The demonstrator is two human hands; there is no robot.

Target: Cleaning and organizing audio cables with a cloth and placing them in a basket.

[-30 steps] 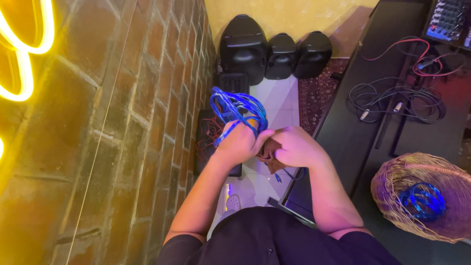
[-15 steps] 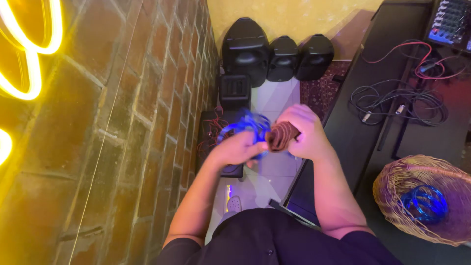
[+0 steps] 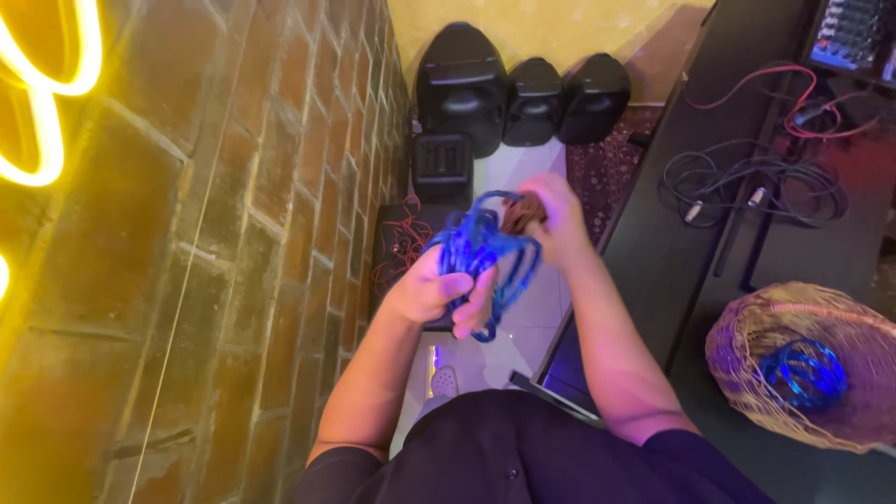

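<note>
My left hand (image 3: 434, 294) grips a bundle of coiled blue cable (image 3: 485, 252) in front of my chest. My right hand (image 3: 551, 219) is closed just above and to the right of it, holding a small brown object (image 3: 523, 213) pressed against the top of the coil. The blue loops are blurred and hang down between both hands. What exactly the brown object is cannot be made out.
A brick wall (image 3: 233, 252) with a yellow neon tube (image 3: 47, 112) runs along the left. Three black speakers (image 3: 523, 98) stand ahead on the floor. A black table (image 3: 747, 243) at right carries dark cables (image 3: 756, 182), a mixer (image 3: 854, 37) and a wicker basket (image 3: 803, 359) holding another blue cable coil (image 3: 803, 373).
Both hands have risen and the blue coil has shifted; my right hand moved up and over the top of the bundle while the left keeps its grip lower down.
</note>
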